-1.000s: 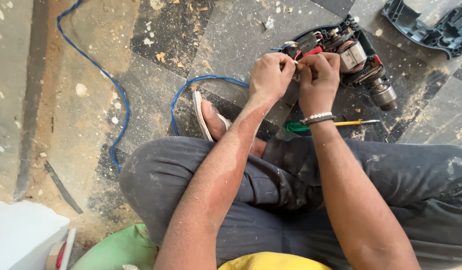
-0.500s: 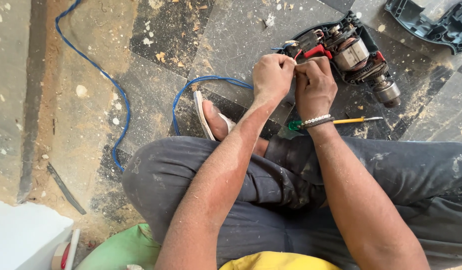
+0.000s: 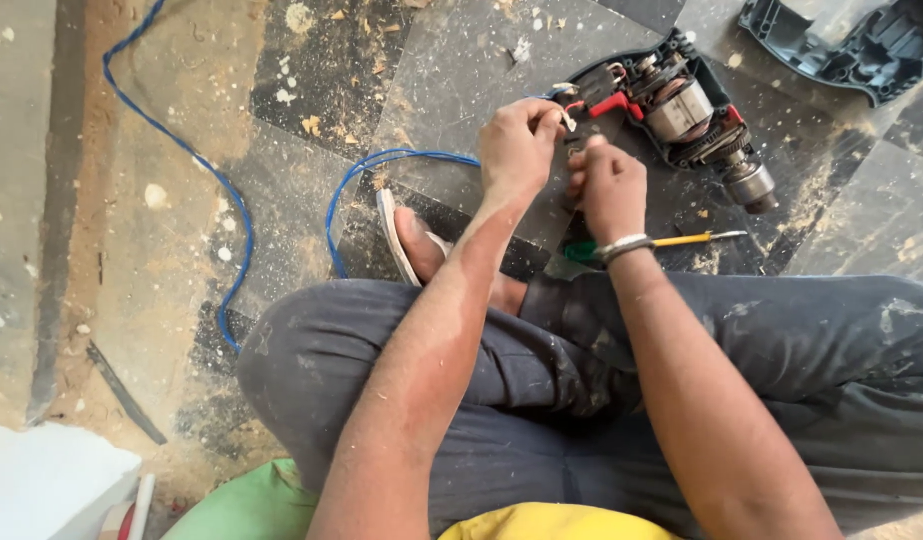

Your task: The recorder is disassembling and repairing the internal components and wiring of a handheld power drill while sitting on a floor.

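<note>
An opened electric drill (image 3: 682, 110) lies on the dusty floor, its motor, red parts and chuck exposed. My left hand (image 3: 522, 150) pinches the pale wire ends (image 3: 565, 118) at the drill's handle end, where the blue cable (image 3: 382, 165) comes in. Just right of it, my right hand (image 3: 607, 185), with a metal bracelet on the wrist, has its fingers curled on a small dark part (image 3: 582, 140) of the handle. What the fingertips grip is partly hidden. A screwdriver (image 3: 687, 240) with a green handle and yellow shaft lies on the floor by my right wrist.
The drill's grey housing half (image 3: 842, 50) lies at the top right. The blue cable loops left across the floor (image 3: 182, 150). My crossed legs in grey trousers (image 3: 382, 380) and a sandalled foot (image 3: 407, 240) fill the foreground. A white box (image 3: 42, 490) sits bottom left.
My hands, pressed together at the drill's handle before, have drawn slightly apart. The left one now holds the wire ends a little higher. The view has shifted slightly.
</note>
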